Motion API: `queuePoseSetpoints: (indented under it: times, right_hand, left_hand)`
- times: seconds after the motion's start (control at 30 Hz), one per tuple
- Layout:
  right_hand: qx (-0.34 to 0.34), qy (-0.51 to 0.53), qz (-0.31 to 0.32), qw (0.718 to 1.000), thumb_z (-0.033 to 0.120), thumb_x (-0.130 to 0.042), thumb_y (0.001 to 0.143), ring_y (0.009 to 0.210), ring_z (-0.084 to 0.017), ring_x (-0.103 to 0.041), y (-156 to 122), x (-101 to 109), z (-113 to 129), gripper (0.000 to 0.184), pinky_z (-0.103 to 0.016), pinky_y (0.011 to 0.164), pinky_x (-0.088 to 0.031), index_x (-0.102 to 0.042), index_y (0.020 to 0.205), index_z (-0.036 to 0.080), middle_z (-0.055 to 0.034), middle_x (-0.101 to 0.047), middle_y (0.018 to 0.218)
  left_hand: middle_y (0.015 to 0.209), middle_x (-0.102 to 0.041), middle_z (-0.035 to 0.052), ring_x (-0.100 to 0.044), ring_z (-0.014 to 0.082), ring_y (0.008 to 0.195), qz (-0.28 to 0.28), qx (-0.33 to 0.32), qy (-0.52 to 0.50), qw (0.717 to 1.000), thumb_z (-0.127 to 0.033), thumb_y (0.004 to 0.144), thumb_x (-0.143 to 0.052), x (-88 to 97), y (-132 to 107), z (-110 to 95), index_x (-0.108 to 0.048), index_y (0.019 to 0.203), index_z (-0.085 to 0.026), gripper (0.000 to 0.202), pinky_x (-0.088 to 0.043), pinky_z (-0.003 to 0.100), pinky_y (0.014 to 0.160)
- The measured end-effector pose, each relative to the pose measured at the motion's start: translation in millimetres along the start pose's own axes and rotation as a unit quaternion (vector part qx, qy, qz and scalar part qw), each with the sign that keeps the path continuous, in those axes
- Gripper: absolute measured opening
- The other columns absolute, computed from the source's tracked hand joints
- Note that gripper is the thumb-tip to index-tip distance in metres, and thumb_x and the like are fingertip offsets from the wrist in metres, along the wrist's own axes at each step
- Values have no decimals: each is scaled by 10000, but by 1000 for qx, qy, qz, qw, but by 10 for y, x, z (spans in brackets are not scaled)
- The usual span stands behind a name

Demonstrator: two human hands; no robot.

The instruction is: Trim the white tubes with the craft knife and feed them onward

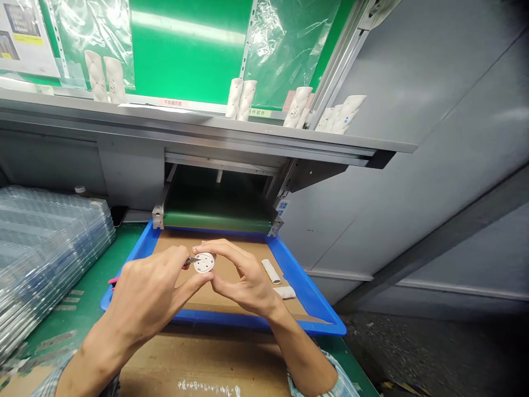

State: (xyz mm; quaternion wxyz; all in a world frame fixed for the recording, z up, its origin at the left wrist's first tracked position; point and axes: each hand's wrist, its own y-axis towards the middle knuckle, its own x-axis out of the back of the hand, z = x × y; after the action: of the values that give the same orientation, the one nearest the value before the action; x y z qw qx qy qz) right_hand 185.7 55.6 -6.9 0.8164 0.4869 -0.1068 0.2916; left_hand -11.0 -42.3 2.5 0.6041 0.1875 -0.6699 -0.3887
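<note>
Between the thumb and fingers of my right hand (243,278) is a small round white plastic part (204,263), its face with several small holes turned toward me. My left hand (149,286) is closed around what look like nippers (191,261); their dark pointed tip meets the part's face. A pink end, probably of the handle, sticks out beyond the hand's left side. My left thumb also touches the part's lower rim. Both hands are above the blue tray (306,289), which is lined with brown cardboard.
Two white tubes (271,271) lie in the tray's right side. Behind it, a green conveyor belt (219,207) carries a small white piece (219,176). Clear plastic trays (49,248) are stacked at left. Several white tubes (298,107) stand on the overhead shelf (248,129).
</note>
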Motion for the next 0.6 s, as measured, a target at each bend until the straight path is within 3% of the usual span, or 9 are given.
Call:
queuePoseSetpoints:
  times: [0.27,0.6]
  right_hand:
    - [18,-23,-16,999,136,-697,997,1128,-241,-777,-5,-4,-5,363,-384,995,-665,-711,1342,250,-90,-803,1225]
    - [37,-41,-39,998,96,-713,993,1187,-249,-765,-43,-12,-23,398,-397,1035,-656,-690,1354,262,-97,-788,1272]
  left_hand:
    - [583,-570,-37,-582,152,472,-16,-23,69,997,-515,1185,-325,16,-4,-23,-523,773,-242,533,-312,331,504]
    - [663,-633,-42,-645,170,554,35,2,3,999,-466,1189,-355,2,-20,-46,-564,853,-245,453,-304,348,524]
